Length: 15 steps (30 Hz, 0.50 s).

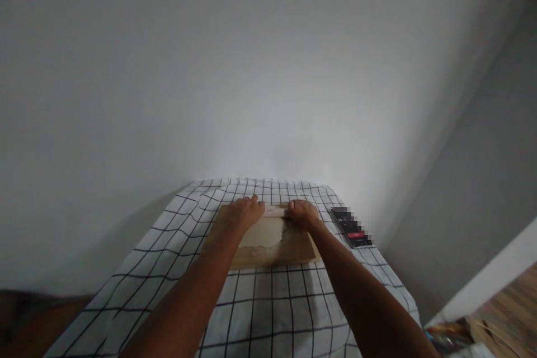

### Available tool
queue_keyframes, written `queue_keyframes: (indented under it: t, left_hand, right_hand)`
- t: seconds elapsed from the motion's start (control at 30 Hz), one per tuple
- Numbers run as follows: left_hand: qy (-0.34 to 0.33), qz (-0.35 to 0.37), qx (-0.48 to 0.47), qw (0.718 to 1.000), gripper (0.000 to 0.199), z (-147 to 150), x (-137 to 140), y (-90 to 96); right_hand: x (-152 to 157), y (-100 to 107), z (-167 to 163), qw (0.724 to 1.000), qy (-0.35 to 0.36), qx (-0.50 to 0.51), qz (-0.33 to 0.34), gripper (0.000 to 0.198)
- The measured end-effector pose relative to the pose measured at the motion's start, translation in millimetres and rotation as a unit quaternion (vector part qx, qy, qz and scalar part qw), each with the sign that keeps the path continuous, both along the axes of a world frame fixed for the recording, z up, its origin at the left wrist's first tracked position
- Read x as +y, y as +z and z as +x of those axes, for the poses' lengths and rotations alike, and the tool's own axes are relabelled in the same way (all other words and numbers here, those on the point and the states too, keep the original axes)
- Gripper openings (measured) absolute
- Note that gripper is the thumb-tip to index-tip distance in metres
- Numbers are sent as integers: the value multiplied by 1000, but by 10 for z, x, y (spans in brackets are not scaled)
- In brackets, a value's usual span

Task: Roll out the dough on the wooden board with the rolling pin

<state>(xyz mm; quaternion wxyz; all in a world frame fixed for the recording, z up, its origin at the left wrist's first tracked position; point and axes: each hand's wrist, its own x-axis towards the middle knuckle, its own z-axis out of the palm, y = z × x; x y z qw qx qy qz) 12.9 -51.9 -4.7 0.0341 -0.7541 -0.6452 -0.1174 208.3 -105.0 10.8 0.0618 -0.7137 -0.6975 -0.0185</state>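
Observation:
A wooden board (pixel 293 251) lies on a table, with a thin pale sheet of dough (pixel 262 235) spread over its middle, its near edge uneven. Across the far part of the dough runs a light wooden rolling pin (pixel 274 211); only its middle shows between my hands. My left hand (pixel 249 211) is closed over the pin's left end, and my right hand (pixel 302 212) is curled over its right end. Both forearms reach in from below and hide parts of the board's sides.
A white cloth with black grid lines (pixel 272 302) covers the table. Right of the board lies a phone (pixel 350 229) with a lit, partly blurred screen. A pale wall (pixel 268 78) rises behind the table. Various items (pixel 453 335) sit low at the bottom right.

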Motion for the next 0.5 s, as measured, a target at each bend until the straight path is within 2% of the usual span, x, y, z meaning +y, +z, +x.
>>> queue_keyframes:
  t: [0.3,0.5]
  left_hand:
    - [7,-78,-56,995,52,11,496,30]
    - [18,-74,-84,994,56,37,752,8]
  right_hand:
    - [461,-57,112,999,3,-27,-30,36]
    - [797,-98,169,998,25,-49,-32,33]
